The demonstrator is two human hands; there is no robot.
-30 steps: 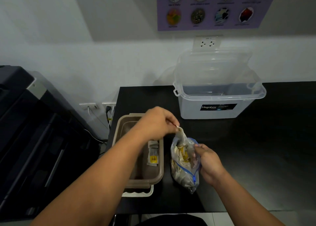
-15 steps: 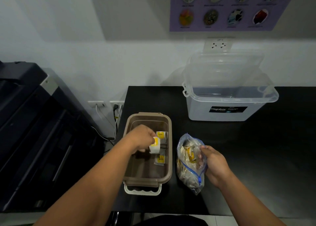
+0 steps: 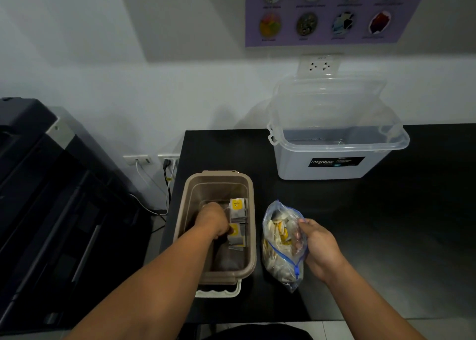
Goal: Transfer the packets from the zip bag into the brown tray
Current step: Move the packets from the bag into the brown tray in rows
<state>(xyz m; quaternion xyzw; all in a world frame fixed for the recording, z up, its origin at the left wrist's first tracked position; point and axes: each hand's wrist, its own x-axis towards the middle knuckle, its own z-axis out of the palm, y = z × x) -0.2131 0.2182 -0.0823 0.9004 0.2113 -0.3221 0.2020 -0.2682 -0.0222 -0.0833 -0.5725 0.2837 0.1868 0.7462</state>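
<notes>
Packets (image 3: 279, 232) mostly sit in the zip bag (image 3: 282, 247) on the black worktop (image 3: 360, 236), just right of the brown tray (image 3: 251, 236), where a few (image 3: 238, 211) already lie. Your right hand (image 3: 319, 247) pinches the bag's open side, steadying it. Your left hand (image 3: 213, 221) is down inside the tray, curled beside a yellow-labelled packet; whether that grip has hold of it, you cannot tell. These look light, flat and floppy, likely slippery, so pinch each by an edge or corner.
</notes>
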